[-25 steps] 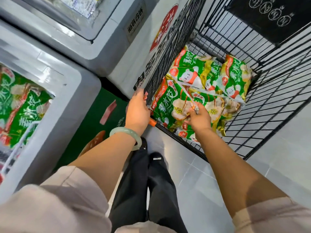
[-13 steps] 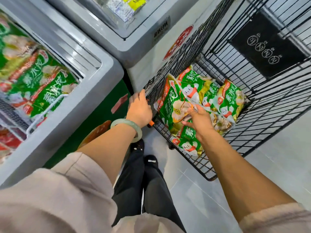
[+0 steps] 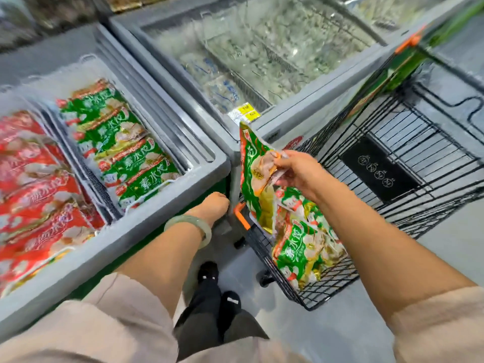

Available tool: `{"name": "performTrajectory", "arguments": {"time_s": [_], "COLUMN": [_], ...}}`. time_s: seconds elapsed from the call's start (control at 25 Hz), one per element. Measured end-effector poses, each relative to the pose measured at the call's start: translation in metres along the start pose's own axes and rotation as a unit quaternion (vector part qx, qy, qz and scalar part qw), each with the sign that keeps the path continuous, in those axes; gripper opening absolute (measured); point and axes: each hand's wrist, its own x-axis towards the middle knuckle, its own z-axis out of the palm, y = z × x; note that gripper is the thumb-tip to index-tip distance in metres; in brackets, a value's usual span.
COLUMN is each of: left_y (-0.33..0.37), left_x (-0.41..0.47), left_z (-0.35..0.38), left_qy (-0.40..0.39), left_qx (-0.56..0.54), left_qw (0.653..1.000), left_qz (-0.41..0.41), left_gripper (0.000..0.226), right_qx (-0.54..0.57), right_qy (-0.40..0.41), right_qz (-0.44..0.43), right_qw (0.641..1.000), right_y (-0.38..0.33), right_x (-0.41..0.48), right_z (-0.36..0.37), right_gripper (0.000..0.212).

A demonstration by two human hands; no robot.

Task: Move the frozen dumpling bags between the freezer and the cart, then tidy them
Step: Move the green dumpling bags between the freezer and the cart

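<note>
**Green bag lifted, more left in the cart**

The right hand (image 3: 301, 174) pinches a green dumpling bag (image 3: 255, 153) by its upper edge, so it hangs over the cart (image 3: 327, 286). Beneath that forearm, several green bags (image 3: 296, 258) lie heaped in the cart, so the transfer looks only partly done. The left hand (image 3: 212, 205) sits low between the cart and the freezer (image 3: 157, 221). Its fingers are hidden, so its grasp cannot be told. Left of it, the freezer's green row (image 3: 123, 153) likely awaits tidying.

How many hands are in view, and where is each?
2. The left hand grips the cart handle by the freezer. The right hand pinches a green dumpling bag, holding it above the cart. No further hand shows.
</note>
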Motion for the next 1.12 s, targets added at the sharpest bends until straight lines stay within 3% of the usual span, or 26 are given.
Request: {"name": "performTrajectory", "arguments": {"time_s": [0.08,0.24,0.4,0.6,0.72,0.84,1.12], "left_y": [-0.001,-0.018,-0.043,-0.071,-0.079,-0.090,-0.105], "left_x": [-0.025,-0.047,-0.057,-0.051,-0.035,-0.019,0.001], "left_z": [-0.013,-0.060,-0.128,-0.201,-0.247,-0.289,-0.384], "left_qy": [-0.025,-0.098,-0.115,-0.126,-0.064,0.021,0.083], "left_qx": [-0.069,-0.176,-0.364,-0.471,-0.532,-0.527,-0.442], "left_qw": [0.997,0.972,0.916,0.869,0.842,0.846,0.890], "left_qz": [-0.040,-0.124,-0.123,-0.077,-0.069,-0.080,-0.076], "left_gripper": [0.026,0.056,0.079,0.078,0.068,0.056,0.036], "right_qx": [-0.029,-0.005,0.025,0.055,0.062,0.028,-0.054], "right_qy": [-0.049,-0.117,-0.170,-0.210,-0.220,-0.199,-0.088], "right_qz": [-0.024,-0.042,-0.038,-0.039,-0.046,-0.053,0.010], "right_qw": [0.998,0.992,0.984,0.975,0.973,0.978,0.995], "right_y": [-0.025,-0.063,-0.091,-0.113,-0.127,-0.132,-0.139], "right_x": [-0.005,-0.017,-0.020,-0.009,0.007,0.029,0.090], "right_z": [0.029,0.091,0.165,0.250,0.300,0.330,0.373], "right_gripper": [0.025,0.020,0.018,0.019,0.023,0.021,0.017]}}
